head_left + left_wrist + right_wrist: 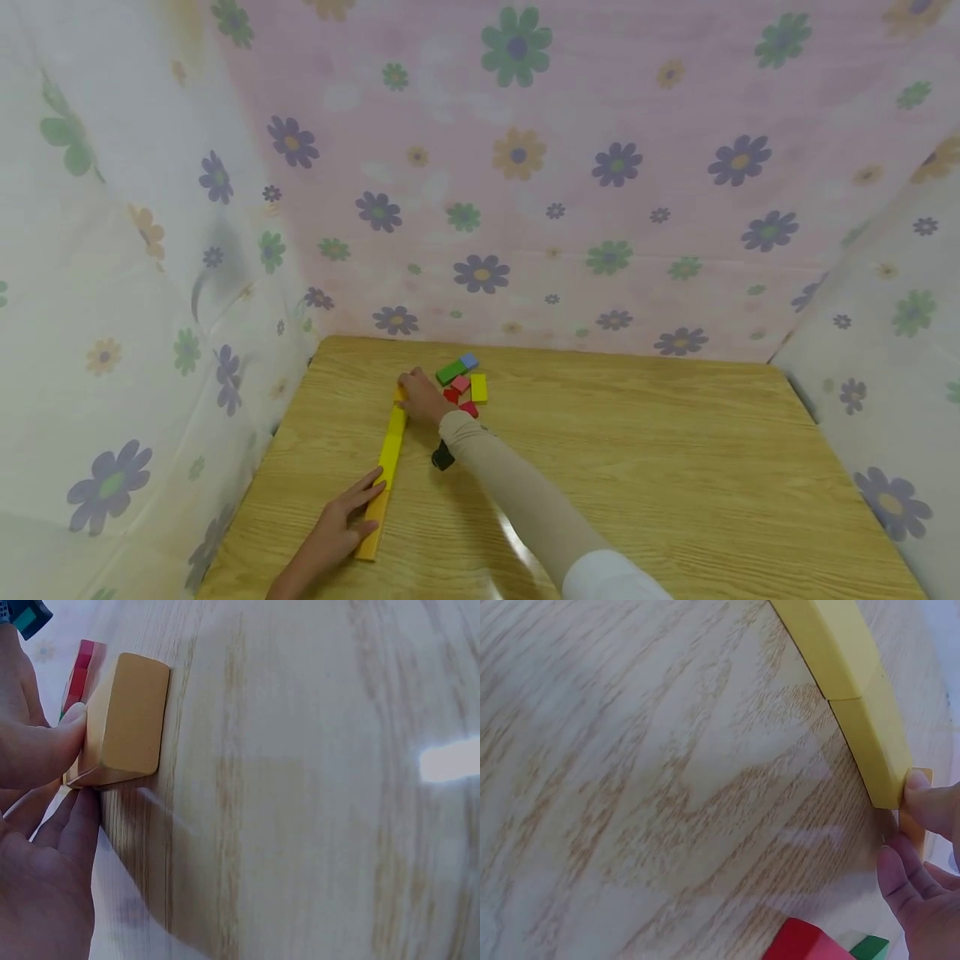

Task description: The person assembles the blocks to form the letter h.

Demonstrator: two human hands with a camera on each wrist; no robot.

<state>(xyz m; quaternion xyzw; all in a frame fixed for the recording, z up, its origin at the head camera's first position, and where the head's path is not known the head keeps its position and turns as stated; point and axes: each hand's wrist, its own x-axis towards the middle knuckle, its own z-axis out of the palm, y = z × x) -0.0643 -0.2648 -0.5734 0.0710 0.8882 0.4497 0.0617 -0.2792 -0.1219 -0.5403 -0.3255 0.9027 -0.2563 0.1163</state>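
A straight row of yellow blocks (392, 450) runs lengthwise along the left part of the wooden table. At its near end lies an orange block (370, 537), which my left hand (335, 527) pinches across its sides. The left wrist view shows the thumb (56, 750) on one face of that block (135, 716) and fingers at the opposite lower edge. My right hand (427, 402) is at the row's far end. Its thumb and fingers pinch another orange block (909, 829), right at the end of the last yellow block (874, 750).
Just right of my right hand sit loose blocks: a green one (452, 372), a blue one (469, 361), a yellow one (479, 389) and several red or pink ones (461, 384). Flowered cloth (555, 275) closes off the table's (675, 467) back and sides.
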